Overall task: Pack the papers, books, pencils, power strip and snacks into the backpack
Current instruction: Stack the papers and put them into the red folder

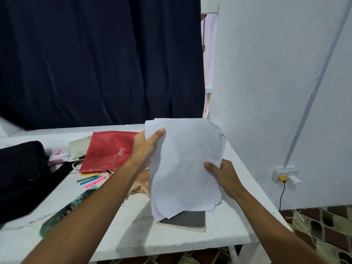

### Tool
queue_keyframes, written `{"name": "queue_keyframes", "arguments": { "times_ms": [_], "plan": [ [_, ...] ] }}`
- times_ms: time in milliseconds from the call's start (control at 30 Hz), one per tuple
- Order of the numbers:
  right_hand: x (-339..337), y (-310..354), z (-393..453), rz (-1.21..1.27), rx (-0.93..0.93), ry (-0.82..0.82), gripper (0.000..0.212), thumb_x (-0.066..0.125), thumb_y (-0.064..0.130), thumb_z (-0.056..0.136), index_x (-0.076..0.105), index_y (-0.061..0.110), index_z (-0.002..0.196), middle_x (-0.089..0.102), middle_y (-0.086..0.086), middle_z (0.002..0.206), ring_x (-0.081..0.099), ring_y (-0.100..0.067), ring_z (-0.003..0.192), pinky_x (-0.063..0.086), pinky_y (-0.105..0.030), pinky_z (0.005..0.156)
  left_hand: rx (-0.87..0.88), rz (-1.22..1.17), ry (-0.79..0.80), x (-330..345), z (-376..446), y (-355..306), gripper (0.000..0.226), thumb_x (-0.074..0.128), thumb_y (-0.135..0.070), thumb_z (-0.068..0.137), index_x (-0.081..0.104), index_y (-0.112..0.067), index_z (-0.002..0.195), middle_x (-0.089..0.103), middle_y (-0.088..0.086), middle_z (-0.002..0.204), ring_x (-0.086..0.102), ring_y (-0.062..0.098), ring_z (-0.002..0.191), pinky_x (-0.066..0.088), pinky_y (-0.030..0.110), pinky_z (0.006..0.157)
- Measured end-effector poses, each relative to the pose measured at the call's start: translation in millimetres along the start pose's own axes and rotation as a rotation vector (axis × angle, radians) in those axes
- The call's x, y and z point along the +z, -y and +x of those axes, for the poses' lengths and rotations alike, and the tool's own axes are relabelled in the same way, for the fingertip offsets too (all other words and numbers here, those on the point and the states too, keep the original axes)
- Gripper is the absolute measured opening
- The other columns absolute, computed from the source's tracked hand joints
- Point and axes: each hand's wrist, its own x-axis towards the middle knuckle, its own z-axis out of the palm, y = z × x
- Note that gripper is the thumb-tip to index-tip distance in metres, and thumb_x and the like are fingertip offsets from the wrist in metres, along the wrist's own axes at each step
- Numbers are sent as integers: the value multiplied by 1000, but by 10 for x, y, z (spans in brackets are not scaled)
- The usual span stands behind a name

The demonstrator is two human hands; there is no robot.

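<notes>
Two hands on one loose stack of papers [185,164], held upright above the white bench [133,225], lower edge just over a grey book [187,219]. Left hand [145,147] gripping upper left edge, thumb in front, fingers curled behind the sheets. Right hand [222,175] gripping right edge lower down, thumb in front, fingers hidden behind.

Step judged: squaring the stack before packing. Sheets ragged and offset at bottom and top right; best tapped on the bench to align edges, grip loosened slightly during the tap, then re-clamped. Backpack [21,178] lying at far left of bench, opening not visible. Both forearms extended forward, left wrist higher than right. Pencils [91,180] beside a red folder [108,151], not yet packed.
</notes>
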Motion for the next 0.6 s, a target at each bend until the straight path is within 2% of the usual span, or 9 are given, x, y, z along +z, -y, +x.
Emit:
{"name": "queue_keyframes", "arguments": {
  "times_ms": [100, 233, 333, 467, 600],
  "plan": [
    [47, -25, 18, -32, -29, -78, 10, 67, 22, 88, 69, 12, 90, 74, 0, 91, 71, -19, 82, 56, -27, 70, -48, 72, 108, -119, 0, 80, 20, 76, -20, 81, 69, -8, 94, 74, 6, 89, 69, 19, 73, 56, 28, 59],
    [124, 79, 57, 3, -77, -153, 11, 65, 21, 90, 69, 11, 93, 73, -1, 93, 70, -18, 83, 57, -32, 76, -157, 424, 277, -325, -56, 398, 21, 78, -10, 77, 72, -6, 96, 74, 4, 92, 71, 13, 76, 53, 18, 60],
    [242, 190, 105, 35, -77, -231, 12, 65, 19, 90, 69, 11, 98, 72, -2, 95, 69, -19, 85, 56, -33, 78, -165, 351, 183, -339, -96, 592, 17, 74, -11, 82, 71, -6, 98, 74, 5, 95, 69, 16, 76, 53, 18, 59],
    [383, 223, 129, 78, -61, -292, 10, 64, 18, 90, 70, 11, 95, 73, -2, 92, 69, -18, 83, 56, -32, 76, -131, 197, 45, -175, -85, 738, 11, 70, -9, 86, 70, -9, 97, 73, 6, 97, 68, 17, 80, 57, 29, 72],
    [415, -81, 32, -1, 26, -225, 7, 58, 20, 93, 64, 23, 91, 70, 1, 96, 66, -16, 87, 53, -32, 77, -207, 343, 114, -136, -191, 1070, 26, 70, -5, 84, 66, -3, 110, 70, 8, 110, 67, 24, 96, 54, 38, 90]
  ]
}}
